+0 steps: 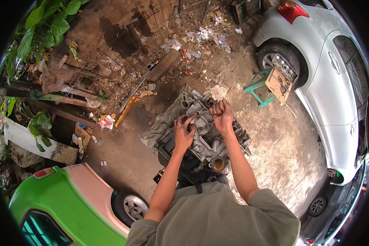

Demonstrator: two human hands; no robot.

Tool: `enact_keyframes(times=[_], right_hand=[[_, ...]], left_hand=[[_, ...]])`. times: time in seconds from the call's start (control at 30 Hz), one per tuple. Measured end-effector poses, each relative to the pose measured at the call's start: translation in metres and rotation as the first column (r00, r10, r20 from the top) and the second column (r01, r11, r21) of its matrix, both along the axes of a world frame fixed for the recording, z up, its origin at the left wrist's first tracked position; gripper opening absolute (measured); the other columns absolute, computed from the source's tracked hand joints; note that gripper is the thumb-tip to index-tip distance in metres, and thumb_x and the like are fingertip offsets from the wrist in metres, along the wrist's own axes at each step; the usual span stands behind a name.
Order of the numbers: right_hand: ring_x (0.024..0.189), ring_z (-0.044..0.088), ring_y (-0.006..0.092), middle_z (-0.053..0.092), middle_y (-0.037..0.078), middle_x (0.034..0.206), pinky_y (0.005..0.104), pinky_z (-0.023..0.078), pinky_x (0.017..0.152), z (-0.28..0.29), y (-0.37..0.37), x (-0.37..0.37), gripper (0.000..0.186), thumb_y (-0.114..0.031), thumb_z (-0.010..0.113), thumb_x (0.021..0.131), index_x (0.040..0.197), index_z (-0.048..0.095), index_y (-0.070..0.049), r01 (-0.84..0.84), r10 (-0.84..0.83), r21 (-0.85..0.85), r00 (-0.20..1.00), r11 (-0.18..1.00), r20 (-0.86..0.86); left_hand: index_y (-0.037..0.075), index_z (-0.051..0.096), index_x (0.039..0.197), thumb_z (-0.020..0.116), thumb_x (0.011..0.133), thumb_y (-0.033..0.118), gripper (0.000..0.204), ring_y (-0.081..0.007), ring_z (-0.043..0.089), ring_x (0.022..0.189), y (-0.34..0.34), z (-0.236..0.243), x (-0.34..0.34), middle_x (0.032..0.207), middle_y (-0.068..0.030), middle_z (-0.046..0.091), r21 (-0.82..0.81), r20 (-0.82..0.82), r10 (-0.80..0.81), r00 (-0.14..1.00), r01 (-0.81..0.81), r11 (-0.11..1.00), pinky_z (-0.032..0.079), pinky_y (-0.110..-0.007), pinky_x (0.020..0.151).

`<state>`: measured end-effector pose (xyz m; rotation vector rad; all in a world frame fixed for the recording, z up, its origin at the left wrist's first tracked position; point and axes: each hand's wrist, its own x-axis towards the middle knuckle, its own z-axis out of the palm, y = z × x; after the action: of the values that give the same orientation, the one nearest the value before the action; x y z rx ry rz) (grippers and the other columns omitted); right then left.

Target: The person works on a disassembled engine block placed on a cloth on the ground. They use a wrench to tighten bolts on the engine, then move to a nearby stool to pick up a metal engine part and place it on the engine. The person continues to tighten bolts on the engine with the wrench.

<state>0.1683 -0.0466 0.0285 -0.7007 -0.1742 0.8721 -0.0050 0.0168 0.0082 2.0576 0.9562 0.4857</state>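
A greasy metal engine [207,147] with cast housings and a round open port [218,164] sits below me on a crumpled grey sheet [151,136]. My left hand [184,131] rests on the engine's upper left, fingers bent and apart, with the index finger and thumb around the edge of a casting. My right hand [220,115] is closed in a fist over the upper right of the engine; whatever is inside it is hidden by the fingers.
Green-and-pink car [61,205] at lower left; silver car [315,102] on the right. Green stool [254,88] carrying a board and metal part [285,67]. Wooden planks [163,65], wire mesh, litter and leafy plants [45,28] lie beyond the engine.
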Motion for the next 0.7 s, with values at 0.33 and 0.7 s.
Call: enact_keyframes(times=[0.33, 0.7], right_hand=[[0.05, 0.021, 0.0117, 0.018, -0.004, 0.056, 0.0309, 0.036, 0.057, 0.012, 0.02, 0.015, 0.041, -0.027, 0.043, 0.102, 0.065, 0.031, -0.014, -0.027, 0.024, -0.071, 0.999, 0.997, -0.034], [0.046, 0.021, 0.0105, 0.022, -0.004, 0.054, 0.0293, 0.024, 0.046, 0.026, 0.065, 0.044, 0.036, -0.026, 0.043, 0.102, 0.07, 0.035, -0.013, -0.273, 0.292, -0.233, 0.955, 0.933, 0.049]], left_hand=[[0.019, 0.063, 0.122, 0.058, 0.082, 0.019, 0.04, -0.0387, 0.044, 0.114, 0.0, 0.001, 0.006, 0.123, -0.0183, 0.047, 0.008, 0.068, 0.001, 0.998, -0.001, 1.0, 0.036, -0.05, 0.099], [0.015, 0.064, 0.119, 0.059, 0.081, 0.018, 0.038, -0.0367, 0.043, 0.114, 0.0, 0.001, 0.005, 0.121, -0.0168, 0.045, 0.022, 0.077, 0.01, 0.997, -0.012, 1.0, 0.037, -0.048, 0.098]])
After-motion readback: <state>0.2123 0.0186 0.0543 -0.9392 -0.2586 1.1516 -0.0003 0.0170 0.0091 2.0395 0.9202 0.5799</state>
